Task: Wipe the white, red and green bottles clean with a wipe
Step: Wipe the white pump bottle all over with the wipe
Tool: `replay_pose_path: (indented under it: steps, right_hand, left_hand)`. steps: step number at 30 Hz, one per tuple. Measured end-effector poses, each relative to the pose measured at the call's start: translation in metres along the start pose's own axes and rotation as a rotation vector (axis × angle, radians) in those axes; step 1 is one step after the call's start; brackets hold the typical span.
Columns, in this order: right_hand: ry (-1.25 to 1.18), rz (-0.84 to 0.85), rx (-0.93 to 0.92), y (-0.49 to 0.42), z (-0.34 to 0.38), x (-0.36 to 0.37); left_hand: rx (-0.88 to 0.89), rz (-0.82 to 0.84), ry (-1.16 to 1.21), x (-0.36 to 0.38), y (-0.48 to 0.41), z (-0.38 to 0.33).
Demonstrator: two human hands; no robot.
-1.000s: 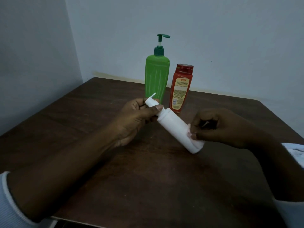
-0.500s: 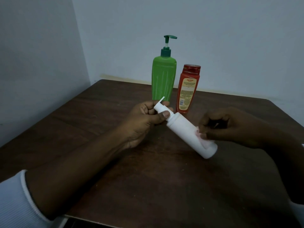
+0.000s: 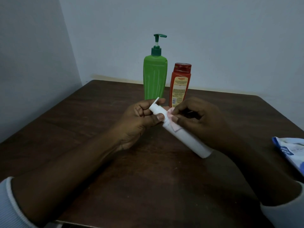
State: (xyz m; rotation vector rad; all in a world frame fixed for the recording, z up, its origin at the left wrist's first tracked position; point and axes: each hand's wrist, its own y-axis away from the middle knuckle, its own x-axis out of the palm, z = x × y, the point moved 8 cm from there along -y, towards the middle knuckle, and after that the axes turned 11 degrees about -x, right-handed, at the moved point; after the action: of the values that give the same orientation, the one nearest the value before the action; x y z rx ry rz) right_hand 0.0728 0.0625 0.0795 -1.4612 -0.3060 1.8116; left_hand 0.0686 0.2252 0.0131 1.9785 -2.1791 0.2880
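Note:
A white pump bottle (image 3: 189, 139) is held tilted over the middle of the table, its pump end up and to the left. My left hand (image 3: 139, 119) grips it by the neck, just below the pump. My right hand (image 3: 200, 120) pinches a small pale pink wipe (image 3: 171, 120) against the bottle's upper body, near the neck. The green pump bottle (image 3: 154, 78) and the red bottle (image 3: 180, 86) stand upright side by side behind my hands, at the back of the table.
A dark wooden table (image 3: 115, 178) sits in a corner between two pale walls. A blue and white wipe packet (image 3: 292, 150) lies at the table's right edge.
My right hand has slid the wipe up the white bottle, from near its base to near its neck. My left hand keeps its hold on the neck.

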Motion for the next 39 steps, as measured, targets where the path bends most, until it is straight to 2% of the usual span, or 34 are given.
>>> replay_pose_path:
  steps: [2, 7, 9, 11, 14, 16, 19, 22, 25, 27, 30, 32, 35, 37, 39]
  right_hand:
    - [-0.065, 0.096, 0.025, 0.003, -0.006, -0.005]
    - [-0.197, 0.574, 0.229, 0.031, -0.039, -0.011]
    - [-0.207, 0.668, 0.279, 0.040, -0.047, -0.013]
    - [-0.225, 0.618, 0.251, 0.037, -0.044, -0.015]
    - [-0.259, 0.312, 0.136, 0.018, -0.025, -0.011]
    - [-0.197, 0.079, 0.075, 0.008, -0.014, -0.006]
    - [-0.064, -0.079, 0.030, 0.002, -0.004, 0.004]
    - [-0.123, 0.001, 0.048, 0.004, -0.010, 0.001]
    - [-0.216, 0.247, 0.139, 0.015, -0.027, -0.007]
    - [-0.261, 0.334, 0.204, 0.023, -0.037, -0.009]
    - [-0.296, 0.199, 0.230, 0.020, -0.035, -0.007]
    - [-0.163, 0.091, 0.136, 0.013, -0.021, -0.001]
    - [0.130, 0.140, -0.107, 0.007, 0.007, 0.012]
    - [0.157, 0.170, -0.125, 0.006, 0.006, 0.014]
    - [0.071, 0.087, -0.052, 0.005, -0.003, 0.008]
  left_hand:
    - [-0.007, 0.012, 0.025, 0.000, -0.001, 0.001]
    - [-0.013, 0.008, 0.081, -0.008, -0.004, 0.001]
    - [-0.012, 0.023, 0.092, -0.008, -0.003, 0.000]
    - [-0.012, 0.038, 0.093, -0.006, -0.003, -0.001]
    - [0.000, 0.057, 0.079, -0.003, -0.001, -0.003]
    - [0.002, 0.072, 0.064, -0.001, 0.001, -0.002]
    - [0.000, 0.066, 0.037, -0.001, 0.001, -0.001]
    - [0.003, 0.035, 0.025, -0.003, 0.001, -0.001]
    - [-0.007, -0.023, 0.002, -0.007, 0.000, 0.002]
    - [-0.009, -0.070, -0.006, -0.010, 0.000, 0.003]
    - [-0.001, -0.141, -0.009, -0.016, 0.002, 0.006]
    - [-0.006, -0.159, -0.002, -0.016, 0.002, 0.008]
    - [-0.018, -0.151, 0.006, -0.014, 0.001, 0.008]
    - [-0.025, -0.143, 0.012, -0.013, 0.001, 0.006]
    - [-0.021, -0.144, 0.009, -0.013, 0.001, 0.005]
